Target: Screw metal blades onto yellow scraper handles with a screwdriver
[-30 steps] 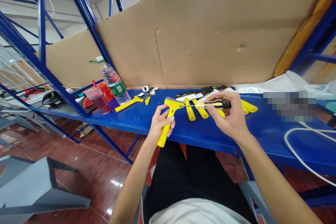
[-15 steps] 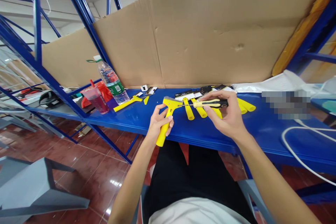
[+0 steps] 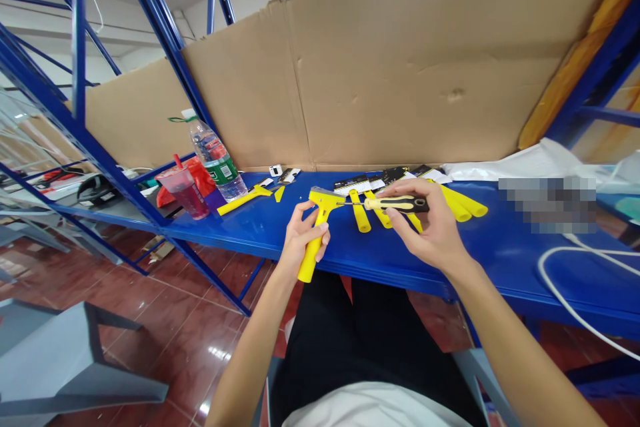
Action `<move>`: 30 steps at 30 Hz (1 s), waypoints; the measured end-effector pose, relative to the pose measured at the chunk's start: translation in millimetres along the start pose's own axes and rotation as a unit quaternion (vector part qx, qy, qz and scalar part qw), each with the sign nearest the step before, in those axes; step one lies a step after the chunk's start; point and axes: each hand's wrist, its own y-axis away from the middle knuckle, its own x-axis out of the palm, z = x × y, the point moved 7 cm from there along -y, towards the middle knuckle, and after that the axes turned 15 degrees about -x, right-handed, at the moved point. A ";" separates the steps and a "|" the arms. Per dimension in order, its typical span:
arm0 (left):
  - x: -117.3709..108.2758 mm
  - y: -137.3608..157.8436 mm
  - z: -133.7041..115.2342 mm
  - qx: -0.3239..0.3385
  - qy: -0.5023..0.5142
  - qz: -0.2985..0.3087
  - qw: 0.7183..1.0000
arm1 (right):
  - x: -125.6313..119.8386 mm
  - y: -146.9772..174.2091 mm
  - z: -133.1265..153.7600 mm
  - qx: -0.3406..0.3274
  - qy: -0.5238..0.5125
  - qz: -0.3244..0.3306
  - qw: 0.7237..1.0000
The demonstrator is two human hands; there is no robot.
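My left hand point(image 3: 306, 235) is wrapped round the handle of a yellow scraper point(image 3: 313, 255), its wide head tilted up above the table's front edge. In my right hand point(image 3: 433, 227) is a screwdriver point(image 3: 400, 203) with a cream and black handle, held nearly level. The screwdriver's shaft points left, and its tip meets the right side of the scraper's head. Whether it sits in a screw is too small to tell. Behind my hands lie several more yellow scrapers point(image 3: 361, 217), partly hidden by the right hand.
On the blue table point(image 3: 270, 233) stand a water bottle point(image 3: 217, 160) and a pink cup point(image 3: 185, 193) at the left. Another yellow scraper point(image 3: 245, 200) and a small yellow piece point(image 3: 279, 194) lie nearby. Black-and-white cards point(image 3: 353, 185) line the back. A white cable point(image 3: 550, 267) loops at right.
The screwdriver and my right hand have shifted slightly left and turned a little. The scraper stays in nearly the same place in my left hand. The camera view has moved slightly.
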 end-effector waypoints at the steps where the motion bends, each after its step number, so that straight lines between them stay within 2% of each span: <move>1: -0.4 -0.1 -0.1 0.001 -0.001 -0.003 1.000 | 0.5 1.1 -1.2 0.007 0.005 0.003 1.000; 8: -0.5 -0.1 -0.6 0.004 -0.005 -0.001 1.000 | -2.9 4.7 -10.1 0.016 0.060 -0.015 0.998; 14: 0.9 1.1 -1.6 0.001 -0.003 -0.003 1.000 | 2.3 3.3 -3.5 0.006 -0.004 -0.002 1.000; 21: 0.7 1.2 -1.7 0.004 0.003 0.001 1.000 | -5.7 4.4 -11.4 0.022 0.081 -0.028 0.996; 30: -1.9 0.1 -0.5 0.002 0.010 -0.009 1.000 | 2.2 1.0 -2.4 0.000 0.005 0.006 1.000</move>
